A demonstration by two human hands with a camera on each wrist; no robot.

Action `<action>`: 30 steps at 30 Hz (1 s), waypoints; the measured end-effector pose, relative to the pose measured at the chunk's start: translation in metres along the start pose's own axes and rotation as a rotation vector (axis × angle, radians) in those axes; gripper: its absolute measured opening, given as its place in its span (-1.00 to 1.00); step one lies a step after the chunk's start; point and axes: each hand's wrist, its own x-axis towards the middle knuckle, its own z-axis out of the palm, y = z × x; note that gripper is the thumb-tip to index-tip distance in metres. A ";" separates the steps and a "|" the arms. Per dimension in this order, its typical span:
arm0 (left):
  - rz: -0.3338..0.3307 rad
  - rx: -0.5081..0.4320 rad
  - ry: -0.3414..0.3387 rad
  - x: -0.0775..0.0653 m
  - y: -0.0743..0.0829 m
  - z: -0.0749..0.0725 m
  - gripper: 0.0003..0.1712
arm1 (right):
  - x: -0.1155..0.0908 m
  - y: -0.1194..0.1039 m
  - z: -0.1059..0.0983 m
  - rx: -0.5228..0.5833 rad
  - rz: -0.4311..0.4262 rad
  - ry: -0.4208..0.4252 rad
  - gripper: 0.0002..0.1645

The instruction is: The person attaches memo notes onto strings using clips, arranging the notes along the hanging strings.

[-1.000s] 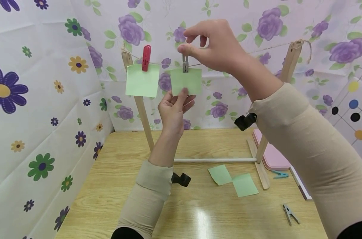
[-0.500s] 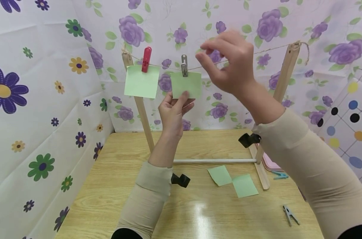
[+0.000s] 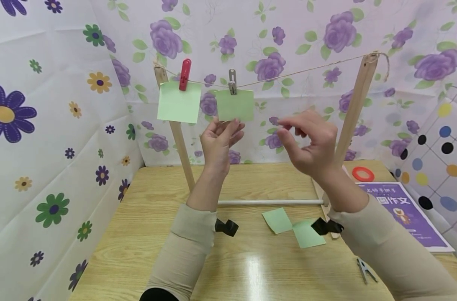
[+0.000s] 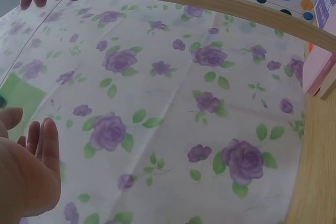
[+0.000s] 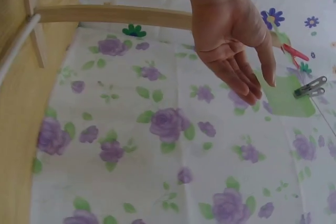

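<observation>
A green sticky note (image 3: pixel 236 105) hangs from the twine (image 3: pixel 296 72) under a grey clothespin (image 3: pixel 232 82). Just at its lower edge is my left hand (image 3: pixel 218 146), thumb and fingers parted in the left wrist view; whether they still touch the paper is hard to tell. To the left, a red clothespin (image 3: pixel 185 75) holds another green note (image 3: pixel 178 102) on the same line. My right hand (image 3: pixel 311 144) hovers right of the notes, fingers loosely bent, holding nothing. The right wrist view shows the grey clothespin (image 5: pixel 311 87) clamped on the note's top edge (image 5: pixel 289 95).
Two green notes (image 3: pixel 277 220) (image 3: pixel 309 234) lie on the table (image 3: pixel 168 259), near a grey clothespin (image 3: pixel 365 271). Wooden posts (image 3: pixel 358 102) and a white rod (image 3: pixel 270 202) form the frame. A purple book (image 3: pixel 413 217) and red ring (image 3: pixel 363 174) sit at right.
My right hand has left the grey clothespin and moved down and right. My left thumb has slid off the note's face to its lower edge. The grey clothespin and note stay on the line.
</observation>
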 end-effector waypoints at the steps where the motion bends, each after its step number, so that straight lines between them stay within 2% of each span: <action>1: -0.004 0.003 0.001 0.000 -0.001 -0.001 -0.82 | -0.006 0.000 -0.004 0.012 0.015 0.004 -0.37; 5: -0.029 0.038 0.008 0.000 -0.003 -0.006 -0.84 | -0.035 0.001 -0.021 0.037 0.096 -0.005 -0.34; 8: -0.051 0.074 0.010 -0.001 -0.006 -0.013 -0.77 | -0.062 0.002 -0.036 0.029 0.174 -0.064 -0.37; 10: -0.067 0.094 0.010 -0.001 -0.009 -0.017 -0.72 | -0.077 0.000 -0.047 0.024 0.233 -0.112 -0.49; 14: -0.098 0.139 0.001 -0.005 -0.016 -0.027 -0.65 | -0.097 -0.008 -0.064 0.000 0.355 -0.182 -0.88; 17: -0.125 0.196 -0.014 -0.010 -0.026 -0.037 -0.58 | -0.108 -0.012 -0.075 -0.014 0.430 -0.219 -0.86; 22: -0.175 0.327 -0.054 -0.025 -0.048 -0.055 -0.59 | -0.123 -0.012 -0.095 -0.039 0.534 -0.285 -0.85; 25: -0.199 0.427 -0.089 -0.035 -0.062 -0.066 -0.63 | -0.136 -0.007 -0.109 -0.086 0.590 -0.295 -0.85; 30: -0.186 0.627 -0.121 -0.049 -0.081 -0.086 -0.65 | -0.170 0.011 -0.141 -0.218 0.697 -0.297 -0.85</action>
